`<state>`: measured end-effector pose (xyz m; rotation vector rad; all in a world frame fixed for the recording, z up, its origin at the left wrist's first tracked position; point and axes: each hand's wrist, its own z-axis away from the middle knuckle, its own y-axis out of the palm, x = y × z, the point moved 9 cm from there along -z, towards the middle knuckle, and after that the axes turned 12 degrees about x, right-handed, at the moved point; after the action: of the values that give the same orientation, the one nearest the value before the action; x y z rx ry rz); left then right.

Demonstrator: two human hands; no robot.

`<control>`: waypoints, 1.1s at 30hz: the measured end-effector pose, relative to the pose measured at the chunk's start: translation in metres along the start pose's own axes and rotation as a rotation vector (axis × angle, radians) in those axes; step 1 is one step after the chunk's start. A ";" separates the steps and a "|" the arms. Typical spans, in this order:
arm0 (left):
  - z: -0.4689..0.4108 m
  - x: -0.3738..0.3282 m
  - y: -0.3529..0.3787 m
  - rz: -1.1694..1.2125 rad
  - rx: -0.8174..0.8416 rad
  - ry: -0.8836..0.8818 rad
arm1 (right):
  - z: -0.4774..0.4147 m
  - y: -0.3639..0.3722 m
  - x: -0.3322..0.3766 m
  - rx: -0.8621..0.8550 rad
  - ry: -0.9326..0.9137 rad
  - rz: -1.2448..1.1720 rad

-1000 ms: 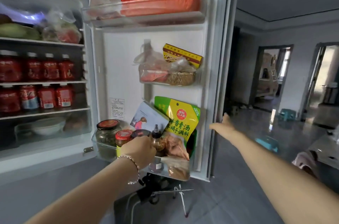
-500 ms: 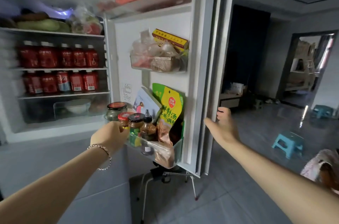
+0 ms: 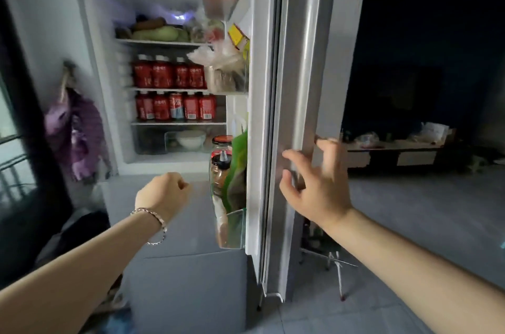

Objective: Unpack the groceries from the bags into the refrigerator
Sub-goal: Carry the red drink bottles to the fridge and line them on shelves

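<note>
Looks like the fridge door (image 3: pixel 297 87) is being shut, right hand (image 3: pixel 314 186) fingers (image 3: pixel 291 156) spread on its edge. Left hand (image 3: pixel 164 194) is curled loosely, nothing held; a steady push is needed next.

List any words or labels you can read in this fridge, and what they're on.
None reads for certain.
Red bottles: white label marks, too blurred.
Can in the lower row: script like a cola logo, not legible.
Yellow box in the door: print blurred.
Jar with the red lid: rim lettering too small.
</note>
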<state>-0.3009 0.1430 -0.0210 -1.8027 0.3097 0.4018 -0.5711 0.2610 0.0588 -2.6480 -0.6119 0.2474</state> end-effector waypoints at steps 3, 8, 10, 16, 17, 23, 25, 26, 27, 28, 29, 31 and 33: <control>0.003 0.043 -0.016 0.001 -0.022 -0.076 | -0.004 0.028 0.059 0.001 -0.183 -0.046; 0.003 0.113 -0.048 -0.075 -0.061 -0.168 | -0.035 0.094 0.153 0.107 -0.410 -0.137; -0.001 0.145 -0.064 -0.087 -0.076 -0.219 | -0.054 0.129 0.190 0.152 -0.480 -0.156; -0.021 0.247 -0.093 -0.110 -0.077 -0.393 | -0.111 0.241 0.277 0.301 -0.492 -0.026; -0.031 0.271 -0.098 -0.100 -0.075 -0.422 | -0.123 0.264 0.291 0.329 -0.477 0.028; -0.120 0.374 -0.127 -0.122 -0.013 -0.460 | -0.197 0.407 0.346 0.505 -0.356 0.327; -0.158 0.399 -0.135 -0.123 0.020 -0.443 | -0.220 0.453 0.352 0.559 -0.320 0.382; -0.176 0.409 -0.136 -0.125 0.041 -0.435 | -0.229 0.475 0.353 0.591 -0.312 0.409; -0.193 0.418 -0.137 -0.127 0.059 -0.427 | -0.237 0.497 0.353 0.618 -0.302 0.438; -0.209 0.426 -0.137 -0.127 0.076 -0.418 | -0.244 0.515 0.350 0.649 -0.280 0.470; -0.225 0.432 -0.136 -0.120 0.091 -0.404 | -0.252 0.531 0.348 0.683 -0.250 0.508; -0.252 0.442 -0.132 -0.105 0.114 -0.373 | -0.266 0.555 0.341 0.710 -0.209 0.598; -0.273 0.450 -0.129 -0.108 0.137 -0.347 | -0.275 0.580 0.339 0.721 -0.255 0.614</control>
<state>0.1893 -0.0871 -0.0349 -1.5749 -0.0026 0.5920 0.0213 -0.1568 0.0313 -2.0229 0.2265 0.8163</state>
